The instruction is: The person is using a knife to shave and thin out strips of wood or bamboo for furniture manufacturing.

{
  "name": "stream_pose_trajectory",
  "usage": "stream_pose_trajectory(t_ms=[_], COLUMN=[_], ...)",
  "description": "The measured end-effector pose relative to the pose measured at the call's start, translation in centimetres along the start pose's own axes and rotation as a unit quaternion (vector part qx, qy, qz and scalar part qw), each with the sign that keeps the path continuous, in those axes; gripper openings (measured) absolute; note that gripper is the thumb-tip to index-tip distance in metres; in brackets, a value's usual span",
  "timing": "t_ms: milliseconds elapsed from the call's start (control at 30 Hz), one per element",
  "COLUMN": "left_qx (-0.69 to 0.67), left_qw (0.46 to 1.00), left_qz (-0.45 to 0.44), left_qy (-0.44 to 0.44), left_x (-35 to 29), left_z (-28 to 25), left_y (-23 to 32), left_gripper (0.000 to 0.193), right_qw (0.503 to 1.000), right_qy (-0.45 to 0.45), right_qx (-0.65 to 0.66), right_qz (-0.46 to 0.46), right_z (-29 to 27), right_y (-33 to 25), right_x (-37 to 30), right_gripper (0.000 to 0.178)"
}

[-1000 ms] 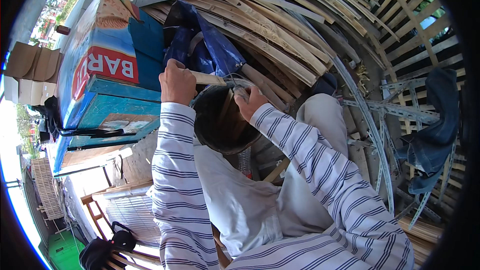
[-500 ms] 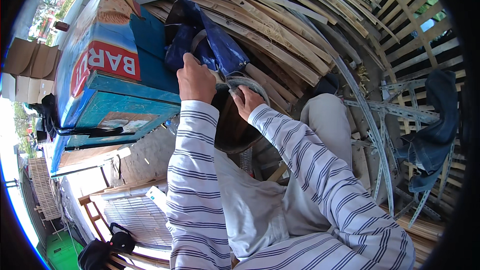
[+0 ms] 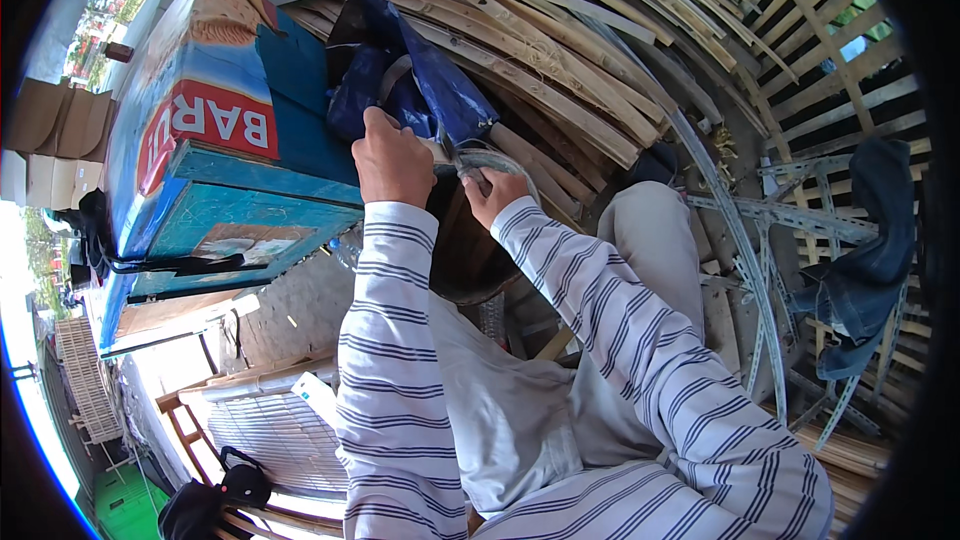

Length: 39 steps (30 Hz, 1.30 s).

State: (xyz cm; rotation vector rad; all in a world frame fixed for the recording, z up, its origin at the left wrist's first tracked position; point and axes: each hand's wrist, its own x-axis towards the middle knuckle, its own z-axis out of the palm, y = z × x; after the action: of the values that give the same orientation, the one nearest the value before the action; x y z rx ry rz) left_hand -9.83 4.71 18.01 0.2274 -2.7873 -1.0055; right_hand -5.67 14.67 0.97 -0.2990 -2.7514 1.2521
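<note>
The left hand (image 3: 395, 162) is closed around a pale strip (image 3: 437, 152), mostly hidden by the fist. The right hand (image 3: 493, 196) grips a knife (image 3: 474, 178), its blade right by the strip; I can't tell if they touch. Both are above a dark bucket (image 3: 466, 287). It seems best to hold the strip firm, cut gently and mind the fingers. Past them sit a blue sheet (image 3: 440, 90) and bamboo strips (image 3: 560, 70).

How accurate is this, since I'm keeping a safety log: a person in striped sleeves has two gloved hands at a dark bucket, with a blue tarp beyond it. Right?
Not gloved: the head view shows the left hand and the right hand bare. The rest stands: striped sleeves, both hands at the dark bucket, and the blue tarp beyond it.
</note>
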Motion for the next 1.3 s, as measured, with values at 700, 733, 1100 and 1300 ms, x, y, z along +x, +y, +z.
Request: stream_pose_trajectory(t_ms=[700,733,1100,1300], left_qx=[-0.078,-0.078,-0.077,-0.07], left_qw=[0.997,0.997,0.996,0.996], left_qz=[-0.025,-0.024,-0.049,-0.045], left_qy=[-0.017,-0.017,-0.014,-0.01], left_x=[-0.7,-0.6,-1.1,-1.2], left_z=[-1.6,-1.3,-2.5,-2.8], left_y=[-1.3,-1.4,-2.2,-2.7], left_gripper=[0.01,0.01,0.011,0.011], right_qw=[0.999,0.997,0.998,0.995], right_qy=[0.031,0.016,-0.059,-0.076], right_qx=[0.003,0.001,0.027,0.064], right_qz=[-0.031,-0.073,-0.022,-0.025], right_z=[1.3,1.3,0.1,-0.1], right_y=[0.2,1.5,-2.0,-3.0], right_x=[0.0,0.5,-1.1,-0.5], right_gripper=[0.041,0.044,0.047,0.052])
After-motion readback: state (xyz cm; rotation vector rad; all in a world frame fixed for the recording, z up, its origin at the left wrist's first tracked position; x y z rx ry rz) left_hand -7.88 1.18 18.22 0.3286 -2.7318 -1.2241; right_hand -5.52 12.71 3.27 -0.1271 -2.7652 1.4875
